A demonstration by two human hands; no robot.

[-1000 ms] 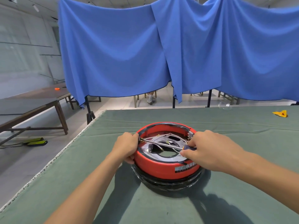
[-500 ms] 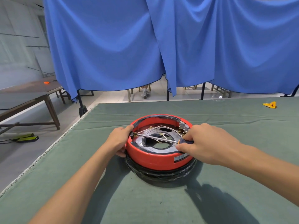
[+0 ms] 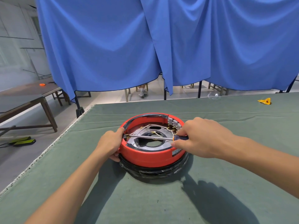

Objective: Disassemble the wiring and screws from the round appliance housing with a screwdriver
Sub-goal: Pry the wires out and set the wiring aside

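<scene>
Round red housing (image 3: 152,156) sits open side up on the green-covered counter (image 3: 161,199), near its left edge, on a black base. Left hand (image 3: 110,145) grips the housing's left rim, thumb over the top edge, fingers curled down the outer wall. Right hand (image 3: 200,138) holds the screwdriver (image 3: 155,137) by its orange-and-black handle, fingers clenched round it; the shaft lies nearly level across the opening (tip at the left inner wall, beside the thumb). Thin wiring (image 3: 146,127) crosses the interior. Yellow object (image 3: 264,101) far right on the counter.
</scene>
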